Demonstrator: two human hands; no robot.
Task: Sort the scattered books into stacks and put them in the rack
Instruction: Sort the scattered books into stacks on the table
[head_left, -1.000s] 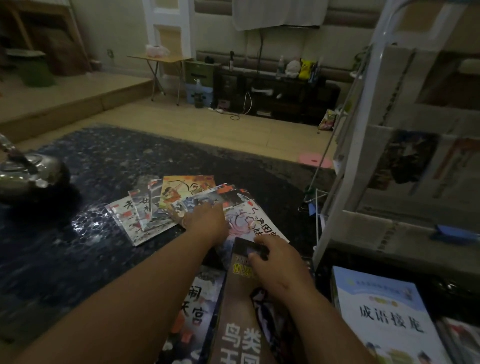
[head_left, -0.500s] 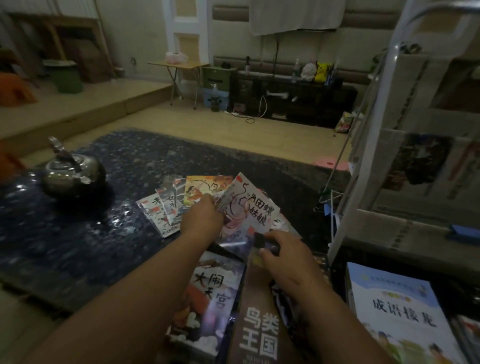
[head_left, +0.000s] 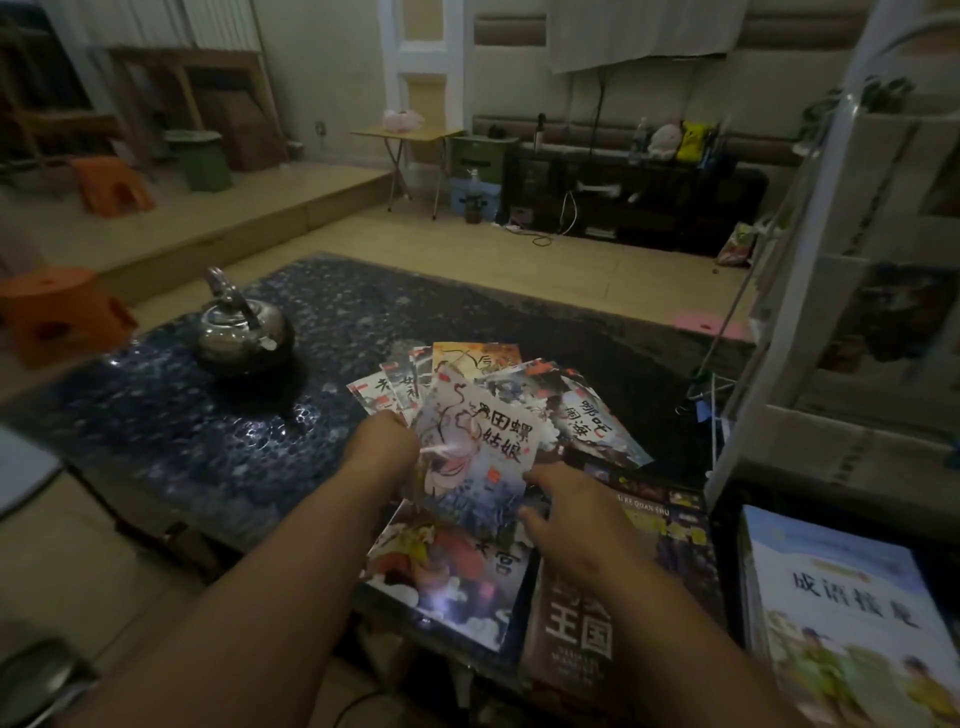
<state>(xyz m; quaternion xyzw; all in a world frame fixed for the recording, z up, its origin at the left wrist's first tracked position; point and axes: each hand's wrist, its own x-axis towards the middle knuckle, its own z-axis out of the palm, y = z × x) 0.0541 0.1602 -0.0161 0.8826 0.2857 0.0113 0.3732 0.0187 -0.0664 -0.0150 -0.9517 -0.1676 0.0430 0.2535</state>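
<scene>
Between the two hands, raised and tilted off the table (head_left: 156, 415), is one thin picture book (head_left: 475, 447). The left hand (head_left: 384, 447) grips its left edge; those fingers are hidden behind the cover. The right hand (head_left: 566, 525) has its fingers curled at the book's lower right corner and touches it there, but blur hides whether it pinches the corner.

Just beyond the left hand, a fan of thin books (head_left: 410, 379) lies overlapped and unsquared. Another thin book (head_left: 592, 426) lies beyond the right hand, and one more, the near book (head_left: 452, 566), lies flat below the lifted one. Under the right wrist sits a brown book (head_left: 576, 634), with a dark book (head_left: 670, 525) just right of that hand. Farther right lies a blue book (head_left: 841, 613), apparently on top of others.

My judgement is that the sorting is at an early stage. The books are loosely grouped by size, but no squared stack shows. The rack (head_left: 800, 291), well to the right of the right hand, is blurred, so what it holds cannot be told. Gathering the thin books, stacking the larger ones and loading everything into the rack all seem left to do. A kettle (head_left: 241, 327) stands well left of the left hand.
</scene>
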